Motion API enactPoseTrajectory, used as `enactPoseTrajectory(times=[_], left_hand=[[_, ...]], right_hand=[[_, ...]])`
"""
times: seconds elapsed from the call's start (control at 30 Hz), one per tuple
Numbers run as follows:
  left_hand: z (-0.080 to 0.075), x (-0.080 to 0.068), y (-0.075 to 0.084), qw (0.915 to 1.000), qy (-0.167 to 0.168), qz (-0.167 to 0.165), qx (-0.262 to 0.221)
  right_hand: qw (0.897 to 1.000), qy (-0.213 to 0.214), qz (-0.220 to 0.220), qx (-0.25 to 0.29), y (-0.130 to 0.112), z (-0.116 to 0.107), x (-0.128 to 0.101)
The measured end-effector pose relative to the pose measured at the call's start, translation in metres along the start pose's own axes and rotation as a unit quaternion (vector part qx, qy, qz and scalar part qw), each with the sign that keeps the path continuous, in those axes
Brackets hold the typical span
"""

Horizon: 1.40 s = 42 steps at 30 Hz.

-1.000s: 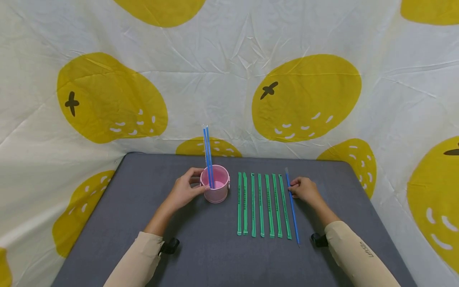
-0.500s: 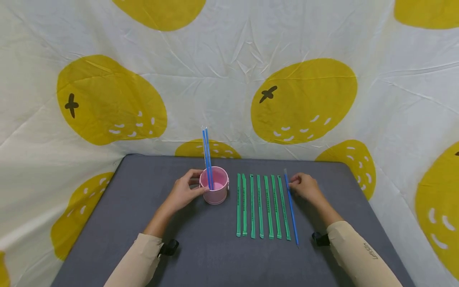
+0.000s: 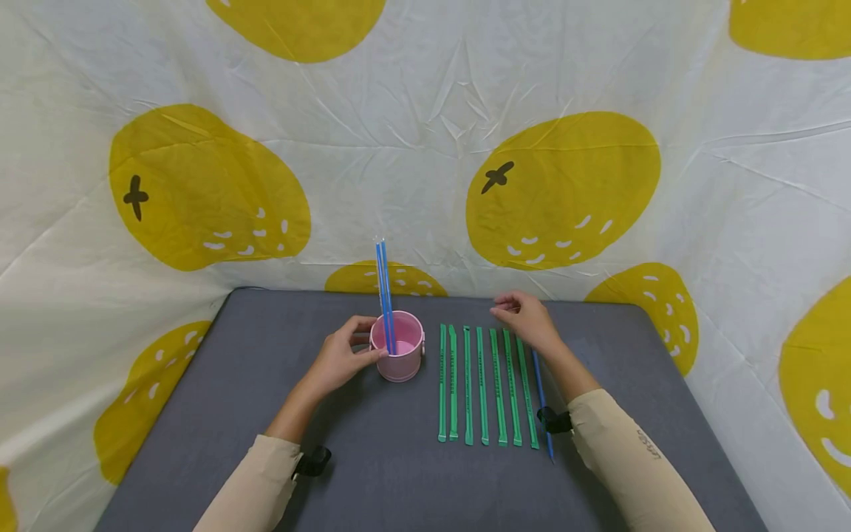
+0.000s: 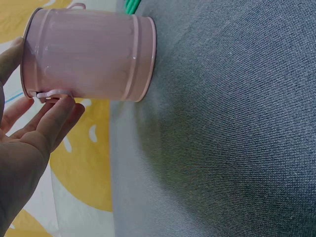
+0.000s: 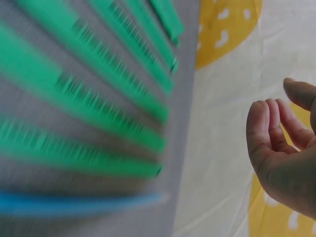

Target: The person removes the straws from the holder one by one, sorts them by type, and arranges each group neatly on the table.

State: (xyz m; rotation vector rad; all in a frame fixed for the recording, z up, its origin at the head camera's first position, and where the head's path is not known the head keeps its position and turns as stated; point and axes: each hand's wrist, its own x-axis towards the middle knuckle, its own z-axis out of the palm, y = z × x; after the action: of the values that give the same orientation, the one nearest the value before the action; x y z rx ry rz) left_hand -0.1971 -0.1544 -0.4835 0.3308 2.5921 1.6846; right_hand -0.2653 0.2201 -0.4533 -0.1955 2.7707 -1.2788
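A small pink cup (image 3: 397,355) stands on the grey table (image 3: 279,414) with two blue straws (image 3: 384,292) upright in it. My left hand (image 3: 342,356) grips the cup's left side; in the left wrist view its fingers (image 4: 57,116) touch the cup (image 4: 89,59) near the rim. Several green wrapped straws (image 3: 484,384) lie in a row right of the cup. One blue straw (image 3: 541,403) lies along the row's right edge, partly under my right forearm. My right hand (image 3: 525,316) hovers over the far ends of the green straws, fingers loosely curled and empty (image 5: 281,153).
A white cloth with yellow fruit shapes (image 3: 565,185) hangs behind and around the table. The table's far edge (image 3: 598,301) runs just beyond my right hand. Bare grey surface lies in front of and to the left of the cup.
My right hand has left the blue straw on the table and moved left and away from me, over the far ends of the green straws. The left hand and cup have stayed put.
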Motion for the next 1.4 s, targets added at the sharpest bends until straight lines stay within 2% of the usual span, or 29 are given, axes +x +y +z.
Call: enactPoseTrajectory(times=[0.27, 0.47, 0.83, 1.13, 1.4], left_hand=[[0.001, 0.000, -0.002, 1.0000, -0.002, 0.002, 0.007], [0.001, -0.002, -0.004, 1.0000, -0.004, 0.003, -0.001], [-0.002, -0.003, -0.006, 0.9999, -0.008, 0.014, -0.003], [-0.001, -0.003, -0.006, 0.9997, -0.007, 0.021, -0.002], [-0.002, -0.003, -0.007, 0.9996, -0.011, 0.026, -0.005]], right_hand=[[0.994, -0.020, -0.062, 0.084, -0.046, 0.038, 0.021], [0.988, -0.051, -0.094, 0.109, -0.071, 0.061, 0.035], [0.977, -0.104, -0.091, 0.162, -0.100, 0.100, 0.056], [0.973, -0.103, -0.073, 0.192, -0.118, 0.116, 0.062], [0.972, -0.105, -0.062, 0.202, -0.127, 0.121, 0.064]])
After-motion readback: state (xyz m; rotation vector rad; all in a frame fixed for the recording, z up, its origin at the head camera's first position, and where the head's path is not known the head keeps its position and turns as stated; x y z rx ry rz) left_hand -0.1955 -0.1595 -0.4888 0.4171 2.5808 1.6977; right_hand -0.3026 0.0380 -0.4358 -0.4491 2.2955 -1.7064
